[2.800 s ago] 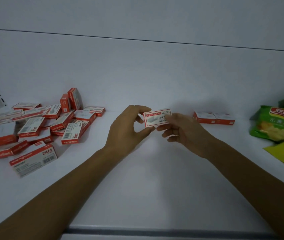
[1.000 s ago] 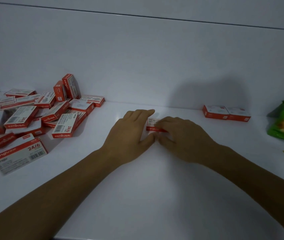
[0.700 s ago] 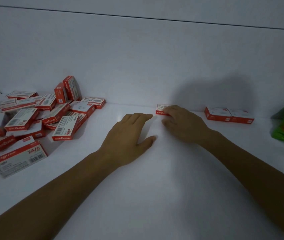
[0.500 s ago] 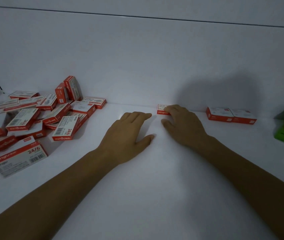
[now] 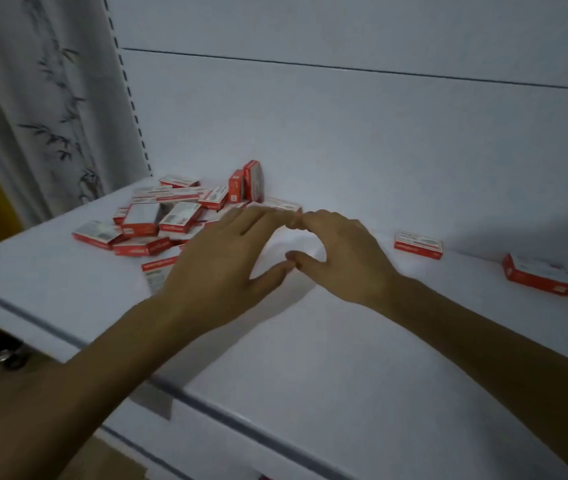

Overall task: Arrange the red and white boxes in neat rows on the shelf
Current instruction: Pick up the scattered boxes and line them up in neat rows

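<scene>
White shelf [image 5: 345, 375], and both my hands are empty over it. My left hand [image 5: 227, 261] and right hand [image 5: 341, 261] have loose fingers, tips nearly meeting at the edge of the messy pile of boxes [image 5: 158, 220] on the left. A pair of boxes [image 5: 549, 280] lies flat far right. The single box [image 5: 418, 244] lies flat by the back wall, long side along it. Half a second ago my right fingers were on it, now they're off.

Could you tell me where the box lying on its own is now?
In the head view the lone box lies right of centre by the back wall, between the right hand and the box pair at the right edge.
</scene>
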`<state>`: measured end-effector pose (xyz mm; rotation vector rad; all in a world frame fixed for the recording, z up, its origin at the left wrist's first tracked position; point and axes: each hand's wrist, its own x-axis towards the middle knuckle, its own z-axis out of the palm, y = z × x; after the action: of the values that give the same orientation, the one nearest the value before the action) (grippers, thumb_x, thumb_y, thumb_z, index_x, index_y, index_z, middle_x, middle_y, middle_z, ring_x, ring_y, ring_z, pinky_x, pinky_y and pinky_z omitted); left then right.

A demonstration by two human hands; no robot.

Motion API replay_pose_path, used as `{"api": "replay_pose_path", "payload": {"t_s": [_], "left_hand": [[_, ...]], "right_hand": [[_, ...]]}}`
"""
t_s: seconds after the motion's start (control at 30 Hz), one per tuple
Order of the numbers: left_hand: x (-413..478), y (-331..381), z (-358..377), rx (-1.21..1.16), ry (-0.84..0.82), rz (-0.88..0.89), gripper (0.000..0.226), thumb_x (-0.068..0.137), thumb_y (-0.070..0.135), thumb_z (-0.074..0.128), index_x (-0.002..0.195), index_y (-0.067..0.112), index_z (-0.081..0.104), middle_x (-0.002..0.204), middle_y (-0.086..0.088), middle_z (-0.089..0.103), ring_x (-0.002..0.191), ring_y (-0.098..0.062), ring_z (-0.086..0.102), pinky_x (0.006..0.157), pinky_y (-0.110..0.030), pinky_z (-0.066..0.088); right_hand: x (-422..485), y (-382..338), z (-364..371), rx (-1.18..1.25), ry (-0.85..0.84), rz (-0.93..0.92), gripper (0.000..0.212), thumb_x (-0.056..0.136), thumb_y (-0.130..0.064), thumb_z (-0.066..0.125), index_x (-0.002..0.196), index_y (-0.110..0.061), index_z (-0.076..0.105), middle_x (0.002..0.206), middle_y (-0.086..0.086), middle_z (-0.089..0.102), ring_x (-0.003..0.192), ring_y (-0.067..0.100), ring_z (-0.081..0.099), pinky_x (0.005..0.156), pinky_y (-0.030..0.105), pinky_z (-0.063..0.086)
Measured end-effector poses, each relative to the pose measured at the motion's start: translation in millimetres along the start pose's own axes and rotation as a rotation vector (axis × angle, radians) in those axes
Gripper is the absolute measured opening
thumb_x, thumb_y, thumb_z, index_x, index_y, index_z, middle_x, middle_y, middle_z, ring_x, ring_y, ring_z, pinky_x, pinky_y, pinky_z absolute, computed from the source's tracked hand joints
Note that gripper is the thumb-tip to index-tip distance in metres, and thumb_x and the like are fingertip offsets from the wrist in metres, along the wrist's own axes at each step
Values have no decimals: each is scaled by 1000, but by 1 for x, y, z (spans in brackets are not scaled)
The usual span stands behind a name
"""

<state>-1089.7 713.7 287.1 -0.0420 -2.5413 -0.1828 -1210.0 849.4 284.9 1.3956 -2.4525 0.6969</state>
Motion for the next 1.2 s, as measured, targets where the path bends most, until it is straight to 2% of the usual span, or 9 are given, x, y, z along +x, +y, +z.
{"api": "replay_pose_path", "payload": {"t_s": [0.27,0.4,0.5,0.63,0.73,0.83,0.93,1.1,1.2], "left_hand": [[-109,-59,-44,51,19,-412,60,79,53,49,134,30,43,138,3,49,122,-20,47,88,-30,40],[-128,-72,-45,33,-20,-484,62,79,57,44,135,32,40,140,7,45,121,-15,45,86,-29,46],[-128,-80,-41,10,-23,-492,59,83,54,51,137,33,38,143,9,42,123,-14,43,88,-30,47],[-120,-86,-39,-54,-4,-438,62,81,57,47,138,35,36,142,11,42,125,-12,42,94,-30,42],[-106,-86,-37,-160,50,-382,64,82,60,49,139,33,34,141,11,43,123,-9,43,95,-32,44],[-86,-76,-32,-244,116,-312,70,78,56,55,140,31,32,142,8,43,123,-8,43,95,-23,40],[-60,-54,-24,-156,178,-109,70,80,53,60,139,22,37,140,1,46,125,-11,38,96,-14,26],[-10,-9,-5,-130,189,158,55,87,47,51,130,14,51,123,-2,60,111,-16,51,91,-25,36],[11,12,6,-327,135,171,49,89,42,53,130,14,49,119,0,62,104,-13,54,83,-20,41]], "right_hand": [[22,-71,53,142,-142,-193,58,80,-42,67,132,-29,46,133,-7,53,119,14,51,97,38,46],[29,-84,66,92,-132,-200,59,80,-39,68,133,-29,43,129,-5,55,113,14,54,89,32,51],[33,-87,70,63,-122,-199,44,83,-35,65,124,-25,49,123,-2,58,107,15,58,83,32,54],[36,-89,68,173,-166,-113,25,82,-28,68,103,-22,55,109,-5,64,94,12,61,80,29,54],[37,-90,44,532,-226,82,22,78,-14,72,97,-13,62,92,-4,68,79,8,64,69,18,52],[31,-81,7,771,-237,230,18,79,-11,70,96,-10,63,88,-6,73,73,7,68,61,18,52],[15,-68,-23,751,-181,287,13,81,-15,68,93,-14,65,82,-6,73,71,12,69,64,26,54],[-14,-56,-51,626,-44,287,12,78,-15,70,87,-11,64,74,5,71,64,15,67,54,22,52],[-31,-46,-66,595,61,303,12,82,-26,65,85,-15,66,76,2,71,68,12,67,56,22,53]]}}
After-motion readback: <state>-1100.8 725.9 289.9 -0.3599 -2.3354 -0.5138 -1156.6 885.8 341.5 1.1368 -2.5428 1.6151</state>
